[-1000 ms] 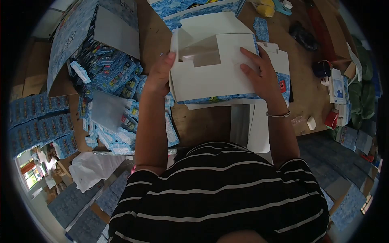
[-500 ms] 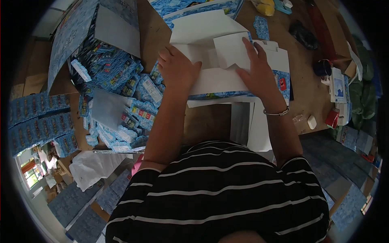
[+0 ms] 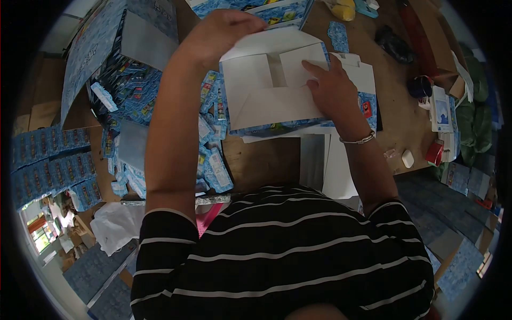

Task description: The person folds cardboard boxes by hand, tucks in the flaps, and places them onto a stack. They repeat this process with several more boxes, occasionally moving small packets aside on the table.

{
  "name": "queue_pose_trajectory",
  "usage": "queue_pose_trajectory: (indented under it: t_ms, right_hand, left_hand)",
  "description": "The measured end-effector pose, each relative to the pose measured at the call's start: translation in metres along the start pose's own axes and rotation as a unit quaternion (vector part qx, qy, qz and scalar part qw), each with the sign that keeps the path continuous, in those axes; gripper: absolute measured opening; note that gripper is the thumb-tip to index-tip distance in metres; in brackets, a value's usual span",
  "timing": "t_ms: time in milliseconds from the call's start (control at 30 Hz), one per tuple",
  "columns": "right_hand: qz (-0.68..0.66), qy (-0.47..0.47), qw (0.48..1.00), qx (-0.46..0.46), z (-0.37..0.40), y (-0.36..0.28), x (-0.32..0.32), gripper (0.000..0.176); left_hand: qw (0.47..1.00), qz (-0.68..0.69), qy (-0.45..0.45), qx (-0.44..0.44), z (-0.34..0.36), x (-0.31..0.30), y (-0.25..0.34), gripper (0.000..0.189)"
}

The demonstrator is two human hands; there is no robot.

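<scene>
A cardboard box [image 3: 256, 109] lies in front of me, white inside with a blue printed outside. Its left, right and near flaps are folded inward, leaving a narrow gap between the side flaps. My left hand [image 3: 221, 34] is at the far flap [image 3: 274, 42], fingers curled together at that flap's upper edge. My right hand [image 3: 333, 88] lies with fingers apart on the right flap [image 3: 301, 64], index finger stretched over it. Under the box's right side are more white and blue carton pieces [image 3: 362, 77].
At left, a large open carton [image 3: 146, 40] spills blue printed packs [image 3: 133, 90] across the table. Another blue box [image 3: 290, 13] stands beyond mine. A black plastic bag [image 3: 394, 45], a dark mug [image 3: 420, 86] and a red container [image 3: 434, 153] are at right.
My left hand has moved from the box's left side up to the far flap. The left flap now lies folded in. My right hand has stayed on the right flap.
</scene>
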State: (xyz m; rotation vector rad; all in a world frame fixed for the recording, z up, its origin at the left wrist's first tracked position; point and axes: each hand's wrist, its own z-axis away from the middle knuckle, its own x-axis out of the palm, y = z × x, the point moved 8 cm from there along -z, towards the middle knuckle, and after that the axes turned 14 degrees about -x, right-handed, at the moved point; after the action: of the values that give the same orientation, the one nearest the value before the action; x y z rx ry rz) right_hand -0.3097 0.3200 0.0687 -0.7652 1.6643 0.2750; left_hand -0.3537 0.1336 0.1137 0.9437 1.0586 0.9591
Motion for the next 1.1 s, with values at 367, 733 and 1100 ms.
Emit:
queue_pose_trajectory:
  t_ms: [367, 733, 1100]
  right_hand:
    - [-0.244, 0.181, 0.952, 0.034, 0.007, 0.029, -0.011, 0.039]
    - [-0.296, 0.104, 0.938, 0.146, 0.024, 0.045, 0.012, 0.049]
    - [-0.38, 0.036, 0.907, 0.176, 0.034, 0.028, 0.017, 0.06]
  left_hand:
    - [0.916, -0.373, 0.004, 0.148, 0.022, 0.078, -0.019, 0.03]
    - [0.855, -0.47, 0.041, 0.215, 0.011, 0.092, -0.029, 0.022]
    - [0.953, -0.075, 0.223, -0.188, 0.044, 0.01, -0.134, 0.071]
